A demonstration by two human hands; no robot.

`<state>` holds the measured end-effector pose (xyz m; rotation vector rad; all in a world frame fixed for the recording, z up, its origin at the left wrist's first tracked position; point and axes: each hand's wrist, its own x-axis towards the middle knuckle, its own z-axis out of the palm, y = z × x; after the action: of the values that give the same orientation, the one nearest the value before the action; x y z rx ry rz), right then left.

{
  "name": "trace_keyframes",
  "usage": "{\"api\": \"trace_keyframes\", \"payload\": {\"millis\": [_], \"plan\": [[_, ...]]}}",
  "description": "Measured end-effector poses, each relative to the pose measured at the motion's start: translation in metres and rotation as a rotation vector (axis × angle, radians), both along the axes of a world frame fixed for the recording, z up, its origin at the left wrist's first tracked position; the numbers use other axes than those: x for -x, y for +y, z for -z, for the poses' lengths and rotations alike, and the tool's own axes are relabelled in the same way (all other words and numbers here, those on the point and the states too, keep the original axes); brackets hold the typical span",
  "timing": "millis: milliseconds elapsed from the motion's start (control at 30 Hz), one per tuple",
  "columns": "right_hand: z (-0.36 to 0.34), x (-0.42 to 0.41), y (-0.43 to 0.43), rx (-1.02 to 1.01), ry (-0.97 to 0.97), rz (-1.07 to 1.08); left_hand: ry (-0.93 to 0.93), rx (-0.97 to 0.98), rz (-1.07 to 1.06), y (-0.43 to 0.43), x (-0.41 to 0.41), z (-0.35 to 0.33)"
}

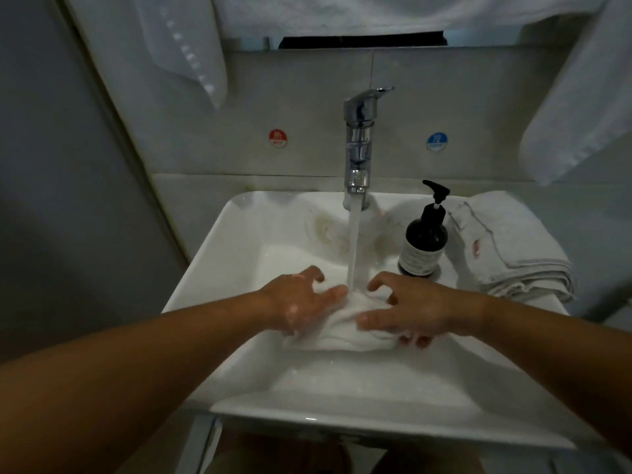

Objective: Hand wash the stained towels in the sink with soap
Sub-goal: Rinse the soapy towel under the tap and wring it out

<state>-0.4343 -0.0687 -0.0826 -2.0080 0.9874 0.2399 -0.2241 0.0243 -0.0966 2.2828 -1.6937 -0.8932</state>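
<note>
Left hand (301, 302), suds on skin, fingers curled, bunching wet white towel (342, 336). Right hand (420, 309) grips same towel from right, fingertips tucked under its edge. Towel lies mid-basin in sink (239, 410), directly under water stream (354, 248) from chrome faucet (357, 148) at rear edge. Dark pump soap bottle (424, 241) on rear right rim. Folded towels (513, 244) at right rear corner; pinkish mark on top one, probably stain.
</note>
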Motion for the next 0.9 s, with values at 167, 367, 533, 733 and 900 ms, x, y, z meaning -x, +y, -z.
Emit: {"api": "trace_keyframes", "payload": {"millis": [167, 367, 533, 733, 900], "plan": [[0.018, -0.001, 0.022, 0.371, -0.033, -0.302, -0.140, 0.071, 0.298, 0.026, 0.008, 0.012], [0.044, -0.024, 0.013, 0.539, 0.025, -0.209, -0.344, 0.058, 0.257, 0.009, 0.026, 0.016], [0.042, -0.032, 0.005, 0.582, 0.037, -0.186, -0.188, 0.095, 0.006, -0.005, 0.022, 0.016], [0.027, -0.024, 0.004, 0.318, -0.063, -0.045, -0.303, 0.057, -0.003, -0.007, 0.018, 0.009], [0.014, -0.013, 0.008, 0.225, 0.012, -0.046, -0.139, -0.060, 0.033, -0.002, 0.013, -0.008]]}}
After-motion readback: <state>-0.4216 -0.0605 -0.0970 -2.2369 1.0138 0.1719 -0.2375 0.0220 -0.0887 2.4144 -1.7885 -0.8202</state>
